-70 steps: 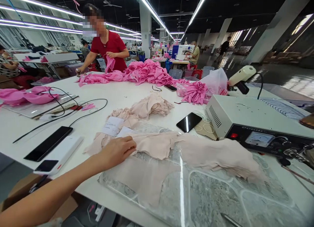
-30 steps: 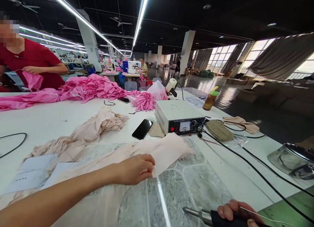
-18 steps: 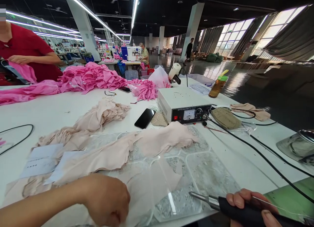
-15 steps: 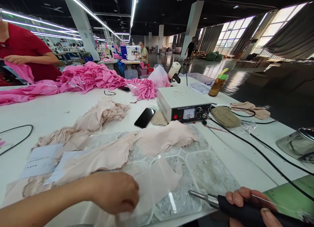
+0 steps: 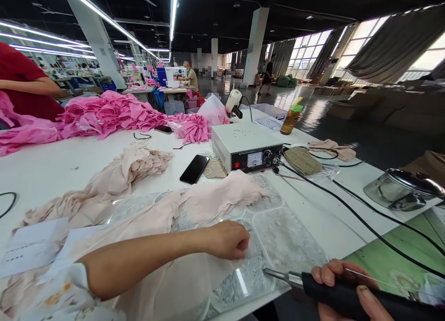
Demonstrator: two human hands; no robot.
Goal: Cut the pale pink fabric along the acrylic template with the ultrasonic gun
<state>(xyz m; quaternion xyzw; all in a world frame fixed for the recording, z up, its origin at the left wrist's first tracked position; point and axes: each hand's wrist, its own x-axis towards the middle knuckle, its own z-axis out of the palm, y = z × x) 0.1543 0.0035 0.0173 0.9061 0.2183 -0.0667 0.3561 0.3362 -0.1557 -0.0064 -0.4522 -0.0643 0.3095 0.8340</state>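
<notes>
My left hand [image 5: 227, 240] is closed with curled fingers over the right end of a thin beige fabric piece [image 5: 194, 270]; whether it pinches the cloth is hidden. The fabric lies on a clear, glossy patterned sheet [image 5: 285, 237]. In my right hand [image 5: 342, 284] is a hand-held tool with a thick black handle [image 5: 323, 288] and a pointed metal tip [image 5: 276, 273]. This tip hovers low over the sheet's right part, a little right of and below my left hand. More beige fabric [image 5: 222, 196] is spread just beyond my left forearm.
A white control box [image 5: 246, 145] with a dial stands behind the sheet, its black cable [image 5: 330, 200] crossing the table's right side. Around it are a phone [image 5: 194, 169], a bottle [image 5: 291, 119], a steel pot [image 5: 399, 191] and pink fabric [image 5: 111, 112]. A co-worker in red [image 5: 28, 84] stands at left.
My left hand has moved right and forward across the beige fabric to its right end. My right hand keeps hold of the tool nearly in place. The view has turned slightly right.
</notes>
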